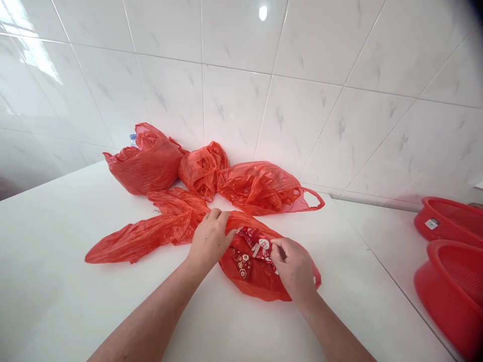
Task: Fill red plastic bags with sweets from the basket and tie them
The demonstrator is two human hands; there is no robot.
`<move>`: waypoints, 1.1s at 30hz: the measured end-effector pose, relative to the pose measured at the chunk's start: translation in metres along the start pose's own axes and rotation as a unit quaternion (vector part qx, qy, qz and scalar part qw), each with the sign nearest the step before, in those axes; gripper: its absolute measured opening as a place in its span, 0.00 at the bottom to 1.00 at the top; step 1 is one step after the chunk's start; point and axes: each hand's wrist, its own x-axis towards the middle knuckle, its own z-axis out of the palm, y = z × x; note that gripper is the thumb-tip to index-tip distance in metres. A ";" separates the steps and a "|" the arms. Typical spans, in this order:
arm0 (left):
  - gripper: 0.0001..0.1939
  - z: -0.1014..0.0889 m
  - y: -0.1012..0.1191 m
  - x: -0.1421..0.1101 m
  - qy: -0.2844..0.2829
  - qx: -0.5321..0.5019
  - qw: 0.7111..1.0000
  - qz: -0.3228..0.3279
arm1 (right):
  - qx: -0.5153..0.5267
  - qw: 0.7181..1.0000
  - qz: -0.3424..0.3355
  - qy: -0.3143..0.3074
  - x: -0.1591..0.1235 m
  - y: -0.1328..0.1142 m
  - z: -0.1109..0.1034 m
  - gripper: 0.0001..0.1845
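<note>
A red plastic bag [260, 281] lies on the white counter [56, 261] right in front of me, its mouth pulled apart. My left hand [209, 239] is closed on the bag's left rim. My right hand [294, 266] pinches the right rim. Inside the bag show red printed packets [256, 246] with white labels. An empty, flattened red bag [147, 234] stretches away to the left of my left hand.
Three more red plastic bags stand against the tiled wall: a full one [145, 161] at left, a crumpled one [202, 168] in the middle, one with a handle loop [264, 188] at right. Two red plastic baskets [449, 281] sit at the counter's right edge.
</note>
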 end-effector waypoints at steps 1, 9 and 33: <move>0.15 0.002 -0.001 0.000 -0.014 0.004 1.000 -0.007 | 0.006 1.000 -0.020 -0.008 -0.001 -0.002 0.003 0.11; 0.19 0.008 -0.005 -0.001 -0.037 -0.028 0.999 -0.009 | -0.043 0.999 0.017 -0.015 0.007 0.008 -0.022 0.13; 0.14 0.006 0.005 0.003 -0.011 -0.537 0.829 -0.154 | 0.337 0.882 0.264 -0.194 0.027 0.082 -0.087 0.18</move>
